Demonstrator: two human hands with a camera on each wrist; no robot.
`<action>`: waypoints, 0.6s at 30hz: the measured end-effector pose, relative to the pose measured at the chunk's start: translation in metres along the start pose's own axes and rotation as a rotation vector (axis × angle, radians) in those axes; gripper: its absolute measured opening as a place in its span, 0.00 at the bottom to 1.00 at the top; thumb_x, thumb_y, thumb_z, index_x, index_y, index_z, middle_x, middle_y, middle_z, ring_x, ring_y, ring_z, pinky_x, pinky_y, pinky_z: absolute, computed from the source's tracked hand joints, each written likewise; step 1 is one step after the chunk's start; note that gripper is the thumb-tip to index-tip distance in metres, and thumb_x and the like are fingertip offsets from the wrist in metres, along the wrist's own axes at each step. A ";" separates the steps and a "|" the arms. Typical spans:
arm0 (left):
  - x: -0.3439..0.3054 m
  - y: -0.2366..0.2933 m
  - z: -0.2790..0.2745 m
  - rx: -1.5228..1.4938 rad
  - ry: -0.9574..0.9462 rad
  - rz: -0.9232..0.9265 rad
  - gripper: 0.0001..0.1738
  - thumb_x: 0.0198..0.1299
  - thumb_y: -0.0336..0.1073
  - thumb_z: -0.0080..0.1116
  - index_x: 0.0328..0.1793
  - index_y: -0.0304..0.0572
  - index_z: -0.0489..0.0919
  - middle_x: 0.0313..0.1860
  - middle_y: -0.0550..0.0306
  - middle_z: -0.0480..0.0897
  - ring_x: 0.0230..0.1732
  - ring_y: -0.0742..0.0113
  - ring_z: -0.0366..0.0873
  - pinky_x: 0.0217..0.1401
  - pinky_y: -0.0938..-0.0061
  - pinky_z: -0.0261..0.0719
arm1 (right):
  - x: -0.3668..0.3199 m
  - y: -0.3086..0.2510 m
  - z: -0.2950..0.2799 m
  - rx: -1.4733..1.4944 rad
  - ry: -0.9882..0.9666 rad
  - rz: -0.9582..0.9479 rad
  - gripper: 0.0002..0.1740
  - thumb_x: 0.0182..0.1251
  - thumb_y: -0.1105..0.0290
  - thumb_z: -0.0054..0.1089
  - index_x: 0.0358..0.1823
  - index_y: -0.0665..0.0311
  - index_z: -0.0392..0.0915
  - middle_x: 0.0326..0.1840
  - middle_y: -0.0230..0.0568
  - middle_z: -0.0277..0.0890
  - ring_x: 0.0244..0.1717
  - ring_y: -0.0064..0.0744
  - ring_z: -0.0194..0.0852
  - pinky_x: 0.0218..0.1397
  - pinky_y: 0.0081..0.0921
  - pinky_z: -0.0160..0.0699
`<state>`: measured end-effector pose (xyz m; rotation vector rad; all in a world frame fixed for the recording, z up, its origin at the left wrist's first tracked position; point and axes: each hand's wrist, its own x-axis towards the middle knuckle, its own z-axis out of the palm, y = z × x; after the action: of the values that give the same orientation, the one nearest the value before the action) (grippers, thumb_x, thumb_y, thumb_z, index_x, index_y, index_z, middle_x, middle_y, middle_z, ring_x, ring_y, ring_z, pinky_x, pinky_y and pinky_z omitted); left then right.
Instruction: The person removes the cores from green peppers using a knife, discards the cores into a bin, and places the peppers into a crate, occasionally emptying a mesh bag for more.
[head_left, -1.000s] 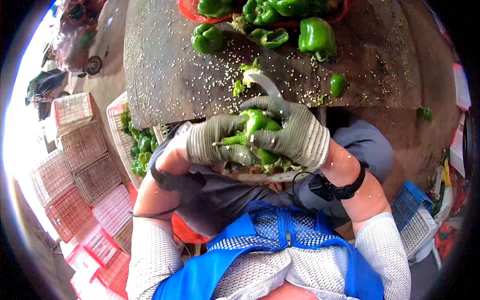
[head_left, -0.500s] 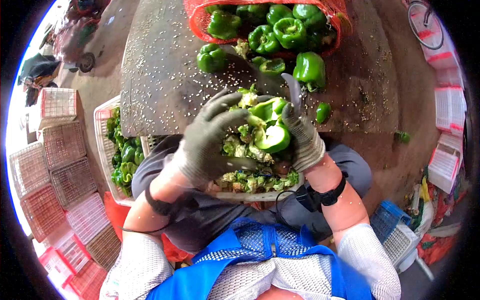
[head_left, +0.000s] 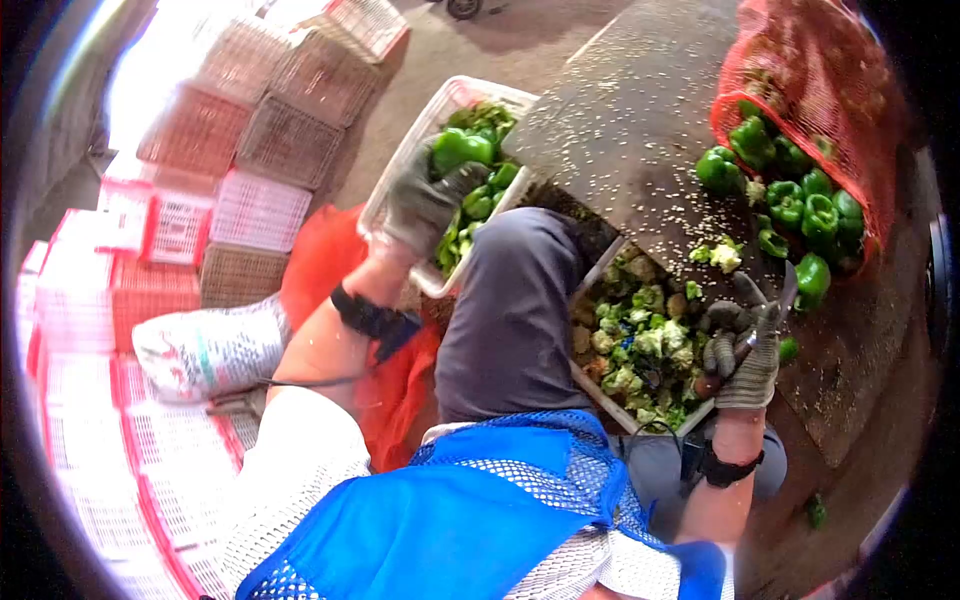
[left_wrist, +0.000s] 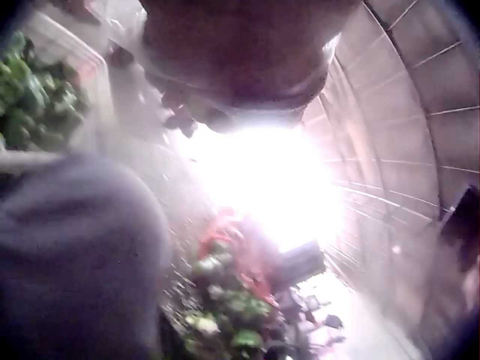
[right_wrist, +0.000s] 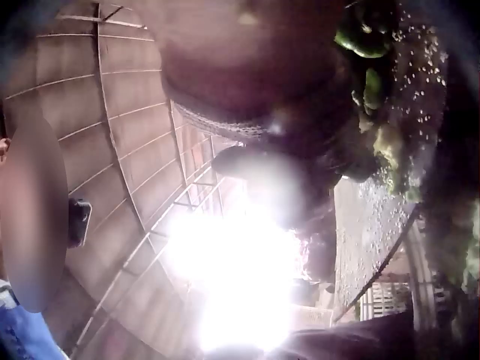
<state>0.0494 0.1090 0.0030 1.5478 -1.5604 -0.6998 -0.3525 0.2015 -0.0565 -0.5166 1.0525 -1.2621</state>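
My gloved left hand [head_left: 425, 205] is over the white crate of green peppers [head_left: 375, 200] on the left, its fingers around a bright green pepper [head_left: 462, 150]. In my gloved right hand [head_left: 742, 350] is a knife with a curved blade [head_left: 789, 287], gripped by its handle, beside the crate of trimmed cores [head_left: 612, 408]. Loose pale-green scraps [head_left: 722, 256] and many seeds lie on the board [head_left: 640, 110] beyond that crate. Both wrist views are glare-filled and show little of the fingers.
A red mesh bag [head_left: 815, 70] spills whole green peppers [head_left: 820, 220] at the board's right side. Stacked crates [head_left: 290, 135] stand at the left, near a white sack [head_left: 215, 350] and red netting [head_left: 330, 250]. My knee [head_left: 515, 300] is between the two crates.
My left hand has moved left from beside the right hand to the pepper crate, with a pepper. The head view has swung left. The knife remains in my right hand.
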 end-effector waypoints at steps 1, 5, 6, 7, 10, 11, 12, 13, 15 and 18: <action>0.005 -0.043 -0.020 0.010 0.042 -0.048 0.19 0.64 0.33 0.64 0.59 0.38 0.77 0.49 0.60 0.84 0.48 0.73 0.79 0.56 0.76 0.77 | -0.006 0.001 0.000 -0.029 0.019 0.009 0.30 0.76 0.46 0.46 0.65 0.62 0.71 0.39 0.44 0.85 0.09 0.17 0.60 0.14 0.19 0.62; 0.013 -0.114 -0.067 0.316 -0.132 -0.150 0.30 0.58 0.44 0.70 0.62 0.36 0.76 0.49 0.51 0.86 0.48 0.62 0.82 0.56 0.68 0.77 | -0.024 0.001 -0.002 -0.076 0.050 0.033 0.31 0.76 0.45 0.45 0.65 0.64 0.70 0.39 0.44 0.85 0.09 0.17 0.59 0.14 0.20 0.61; 0.021 -0.108 -0.070 0.522 -0.119 -0.315 0.30 0.57 0.45 0.70 0.63 0.37 0.76 0.50 0.44 0.85 0.50 0.58 0.82 0.57 0.66 0.77 | -0.024 -0.002 -0.003 -0.081 0.059 0.031 0.31 0.76 0.45 0.45 0.65 0.64 0.70 0.39 0.44 0.85 0.09 0.18 0.58 0.14 0.20 0.61; 0.023 -0.056 -0.058 0.503 -0.102 -0.331 0.30 0.57 0.44 0.70 0.62 0.37 0.77 0.52 0.43 0.85 0.53 0.55 0.82 0.57 0.65 0.76 | -0.024 -0.004 -0.004 -0.080 0.070 0.027 0.31 0.76 0.45 0.45 0.65 0.65 0.69 0.39 0.45 0.85 0.09 0.18 0.58 0.14 0.20 0.61; 0.041 -0.022 -0.020 0.545 -0.113 -0.081 0.27 0.55 0.43 0.70 0.59 0.39 0.79 0.50 0.46 0.85 0.50 0.54 0.83 0.56 0.64 0.77 | -0.026 -0.014 -0.012 -0.068 0.116 0.016 0.32 0.77 0.45 0.44 0.66 0.66 0.68 0.39 0.45 0.84 0.09 0.18 0.57 0.14 0.21 0.61; 0.045 -0.006 0.004 0.486 -0.200 0.016 0.26 0.55 0.43 0.70 0.58 0.40 0.80 0.50 0.45 0.85 0.50 0.54 0.83 0.55 0.63 0.78 | -0.025 -0.018 -0.015 -0.057 0.132 0.002 0.32 0.77 0.45 0.44 0.66 0.66 0.68 0.39 0.45 0.84 0.09 0.18 0.57 0.14 0.21 0.60; 0.045 0.002 0.032 0.564 -0.251 0.187 0.24 0.56 0.41 0.69 0.57 0.41 0.81 0.50 0.46 0.85 0.49 0.54 0.82 0.55 0.64 0.78 | -0.026 -0.021 -0.020 -0.045 0.164 -0.023 0.33 0.77 0.44 0.44 0.66 0.67 0.68 0.39 0.45 0.84 0.09 0.18 0.56 0.14 0.22 0.60; 0.041 0.008 0.065 0.620 -0.297 0.374 0.21 0.57 0.40 0.68 0.55 0.42 0.81 0.50 0.46 0.84 0.49 0.54 0.82 0.54 0.65 0.78 | -0.025 -0.025 -0.029 -0.012 0.191 -0.069 0.33 0.77 0.44 0.43 0.66 0.67 0.67 0.39 0.45 0.84 0.09 0.18 0.56 0.14 0.22 0.60; 0.018 0.021 0.143 0.209 -0.480 0.427 0.16 0.57 0.37 0.67 0.50 0.43 0.83 0.48 0.46 0.84 0.48 0.54 0.82 0.51 0.68 0.79 | -0.022 -0.028 -0.049 0.025 0.230 -0.196 0.30 0.76 0.45 0.46 0.60 0.65 0.74 0.36 0.43 0.84 0.09 0.22 0.60 0.15 0.23 0.66; -0.016 0.024 0.247 0.027 -0.889 0.468 0.14 0.56 0.31 0.64 0.50 0.43 0.82 0.40 0.48 0.85 0.39 0.57 0.83 0.42 0.69 0.80 | -0.030 -0.041 -0.067 0.294 0.212 -0.308 0.32 0.77 0.44 0.41 0.62 0.66 0.71 0.35 0.44 0.84 0.08 0.21 0.57 0.15 0.24 0.63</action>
<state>-0.1725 0.0885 -0.1074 0.8240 -2.4637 -1.1671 -0.4297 0.2329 -0.0445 -0.3311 0.9614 -1.7432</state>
